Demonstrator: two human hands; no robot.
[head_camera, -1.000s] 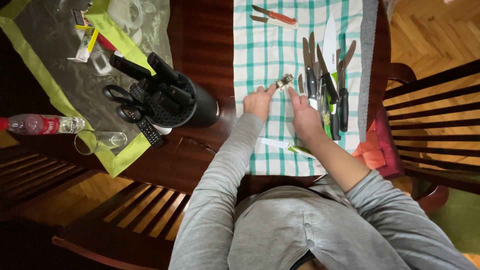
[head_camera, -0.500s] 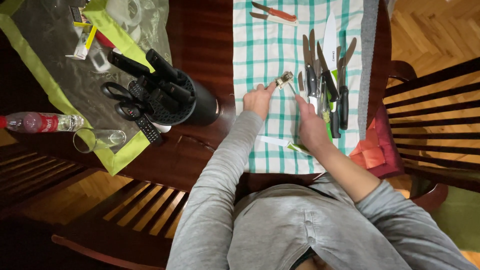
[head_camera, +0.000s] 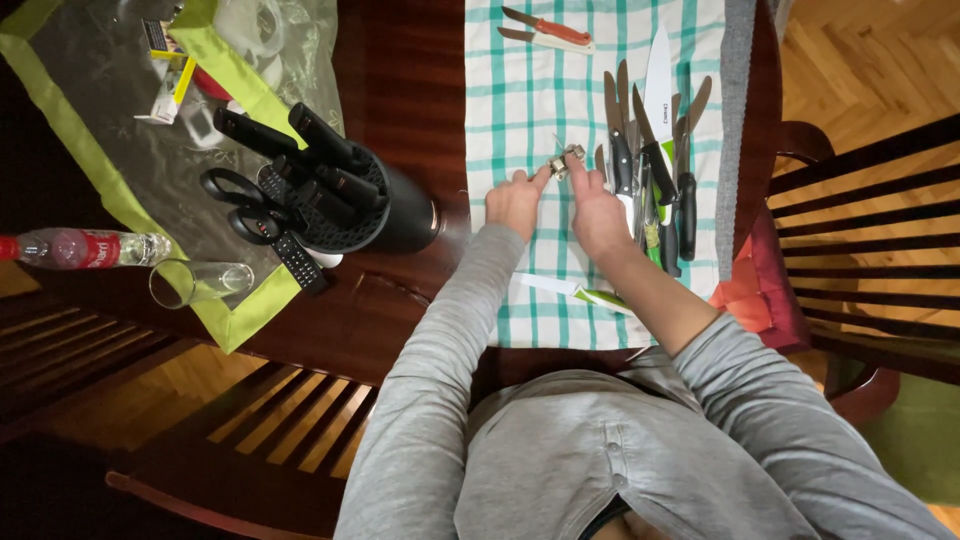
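Your left hand and right hand pinch a small metal piece between their fingers, held just over the checked cloth beside the row of knives. You seem mid-adjustment; next needs a steady grip, clear of the blades.

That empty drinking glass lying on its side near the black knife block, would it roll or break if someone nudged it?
The glass lies on its side, so it would probably roll. It looks thin and clear, likely fragile. It rests partly on the green-edged mat near the table edge, so a fall seems possible.
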